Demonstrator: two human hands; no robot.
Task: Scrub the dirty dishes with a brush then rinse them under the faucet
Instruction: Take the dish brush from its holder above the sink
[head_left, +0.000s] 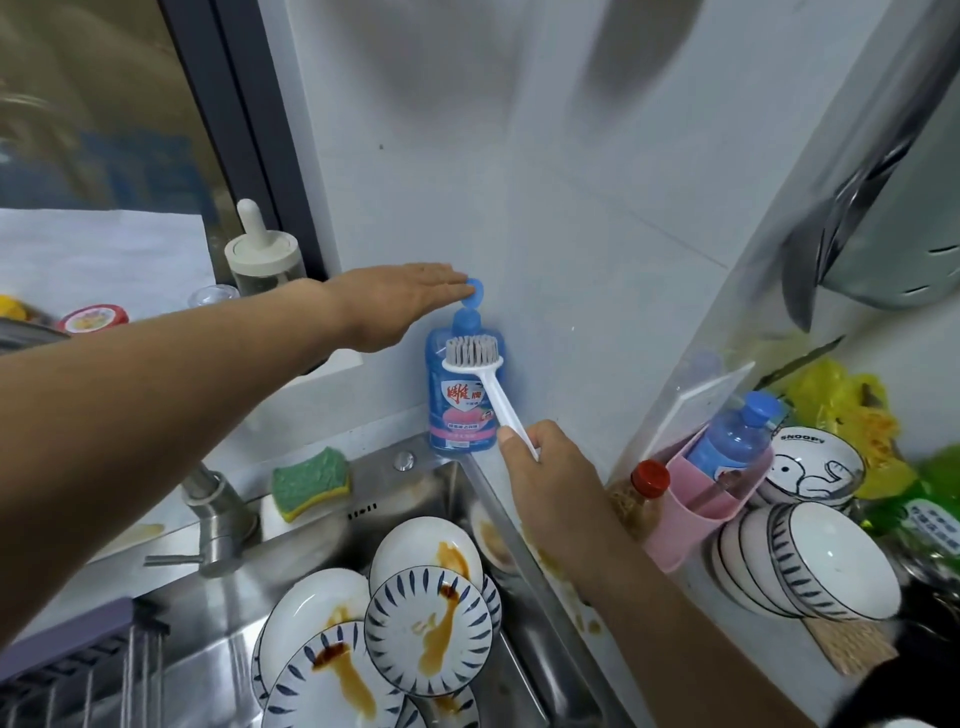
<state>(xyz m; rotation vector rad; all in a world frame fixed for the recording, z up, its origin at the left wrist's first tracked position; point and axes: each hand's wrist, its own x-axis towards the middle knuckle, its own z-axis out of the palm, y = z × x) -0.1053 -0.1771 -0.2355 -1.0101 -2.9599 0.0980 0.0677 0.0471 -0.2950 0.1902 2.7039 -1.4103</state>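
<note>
Fingers (543, 431) of right hand (550, 483) curled round handle of white plastic grey-bristled brush (497, 400), above sauce-smeared white blue-rimmed plates (426, 634) in steel sink (202, 660). Bristles up against blue detergent bottle (457, 415). Farther back, left hand (395, 306) flat, straight fingertips (451, 278) touching bottle's open round cap (474, 291).

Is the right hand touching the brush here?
Touching: the head view shows the right hand gripping the white brush by its handle's lower end.

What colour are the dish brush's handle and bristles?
The long-handled plastic dish brush has a white handle and grey bristles, seen in the head view.
</note>
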